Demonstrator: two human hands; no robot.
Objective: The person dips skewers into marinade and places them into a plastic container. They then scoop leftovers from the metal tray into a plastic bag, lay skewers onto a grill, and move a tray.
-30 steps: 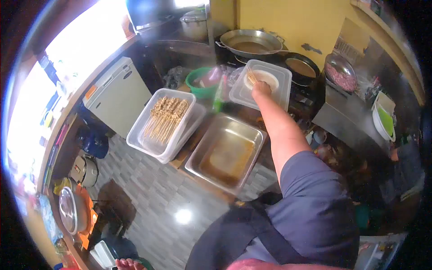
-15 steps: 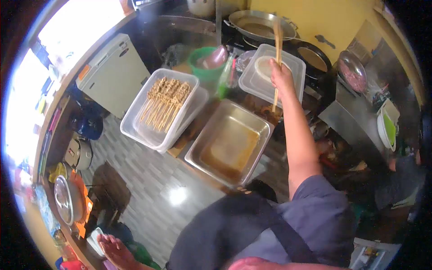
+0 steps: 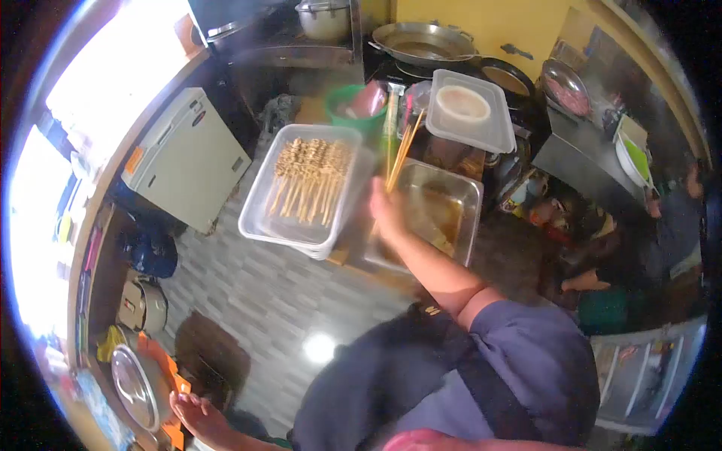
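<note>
My right hand (image 3: 386, 212) is closed around a small bundle of thin bamboo skewers (image 3: 404, 154), held upright with their tops fanned slightly apart. It hovers over the left edge of a steel tray (image 3: 475, 218) with brown liquid in the bottom; the skewers' lower ends are mostly hidden by my hand. To the left, a clear plastic tub (image 3: 259, 214) holds rows of meat skewers (image 3: 310, 177). Down at the lower left, my left hand (image 3: 197, 415) has its fingers stretched out, holding nothing, near a glass-lidded pot (image 3: 135, 387).
Behind the tray lies a translucent lid (image 3: 481, 128) with a round pale shape. A green bowl (image 3: 353, 113) stands behind the tub. Farther back sits a wide pan (image 3: 425, 45). A white chest freezer (image 3: 188, 161) is at left. A person in dark clothing (image 3: 681, 225) is at right.
My right hand has moved left and nearer with the skewers, from in front of the lid to the tray's left edge. The view has shifted slightly. My left hand stays outstretched.
</note>
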